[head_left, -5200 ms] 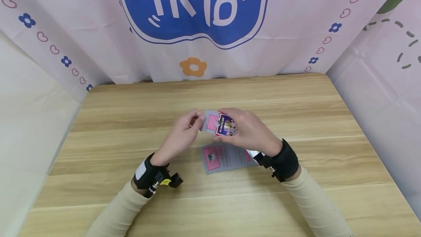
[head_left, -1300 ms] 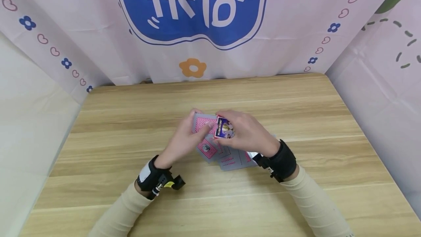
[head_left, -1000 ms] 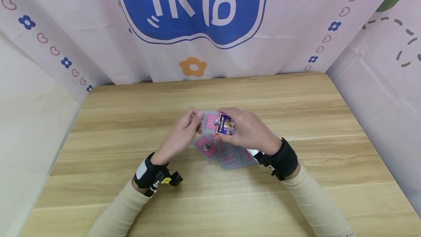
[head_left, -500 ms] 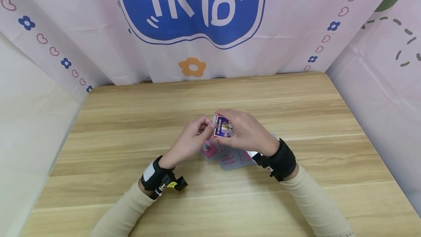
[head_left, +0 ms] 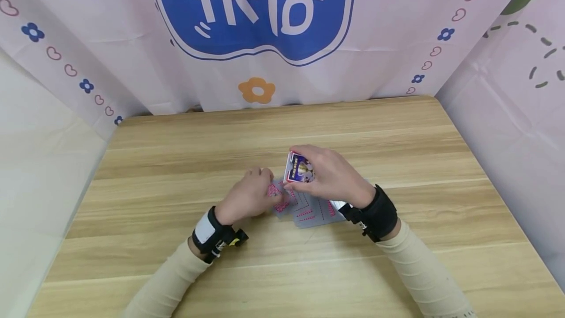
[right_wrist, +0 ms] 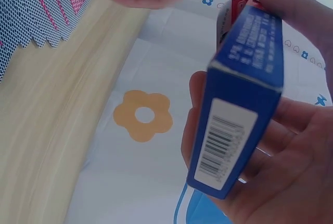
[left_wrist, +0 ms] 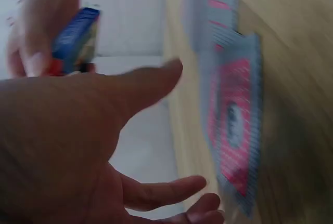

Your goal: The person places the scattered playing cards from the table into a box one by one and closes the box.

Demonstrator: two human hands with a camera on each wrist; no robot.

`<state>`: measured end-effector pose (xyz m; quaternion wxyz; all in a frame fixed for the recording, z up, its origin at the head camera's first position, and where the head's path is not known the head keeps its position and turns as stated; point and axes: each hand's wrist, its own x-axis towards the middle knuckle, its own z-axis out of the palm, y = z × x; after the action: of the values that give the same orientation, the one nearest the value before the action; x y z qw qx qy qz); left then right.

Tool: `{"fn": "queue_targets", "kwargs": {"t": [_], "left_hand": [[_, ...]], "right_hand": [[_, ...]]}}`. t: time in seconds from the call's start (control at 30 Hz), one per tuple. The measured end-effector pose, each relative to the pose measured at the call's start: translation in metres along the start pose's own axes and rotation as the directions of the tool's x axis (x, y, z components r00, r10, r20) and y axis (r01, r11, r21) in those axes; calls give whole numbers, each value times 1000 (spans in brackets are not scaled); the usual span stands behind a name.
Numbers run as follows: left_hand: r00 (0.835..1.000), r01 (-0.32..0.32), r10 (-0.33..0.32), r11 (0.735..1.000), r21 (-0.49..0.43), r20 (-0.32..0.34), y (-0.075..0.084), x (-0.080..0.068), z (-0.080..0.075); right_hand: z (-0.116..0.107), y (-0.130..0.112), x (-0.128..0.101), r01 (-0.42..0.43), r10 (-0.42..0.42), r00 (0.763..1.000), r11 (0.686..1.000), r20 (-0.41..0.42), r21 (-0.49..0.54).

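My right hand point(head_left: 337, 175) grips a small blue playing-card box point(head_left: 300, 167) above the table, fingers and thumb on opposite sides. A barcode on the box's end point(right_wrist: 223, 143) faces the right wrist camera. Low over the table, my left hand point(head_left: 249, 195) hovers beside the spread playing cards point(head_left: 311, 212), thumb and fingers apart with nothing seen between them. In the left wrist view, the thumb and fingertips stand near a face-down card point(left_wrist: 237, 125) with a pink-and-grey back. My right hand and wrist hide part of the spread.
The cards lie overlapping on a wooden table point(head_left: 220, 141). A white printed cloth point(head_left: 375, 72) hangs behind the far edge, with pale sheets at both sides. Black camera straps point(head_left: 381, 215) sit on both wrists.
My left hand has drawn cards from the box, left them on the pile, returned to the box's mouth, then dropped down to the cards. My right hand keeps holding the box almost in place.
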<state>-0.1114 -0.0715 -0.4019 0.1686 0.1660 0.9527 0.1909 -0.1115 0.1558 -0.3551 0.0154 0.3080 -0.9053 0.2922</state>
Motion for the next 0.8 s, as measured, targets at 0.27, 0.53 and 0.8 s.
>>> {"fn": "queue_targets", "kwargs": {"t": [0.27,0.53,0.8], "left_hand": [[997,50,-39,986,162,-69,2,1,11],[997,50,-42,989,137,-63,-1,4,8],[996,57,-46,984,169,-73,-4,4,9]], "right_hand": [[0,0,0,-8,7,1000,1000,6,1],[2,2,1,3,-3,1000,1000,12,21],[5,2,2,11,-11,1000,1000,11,4]]}}
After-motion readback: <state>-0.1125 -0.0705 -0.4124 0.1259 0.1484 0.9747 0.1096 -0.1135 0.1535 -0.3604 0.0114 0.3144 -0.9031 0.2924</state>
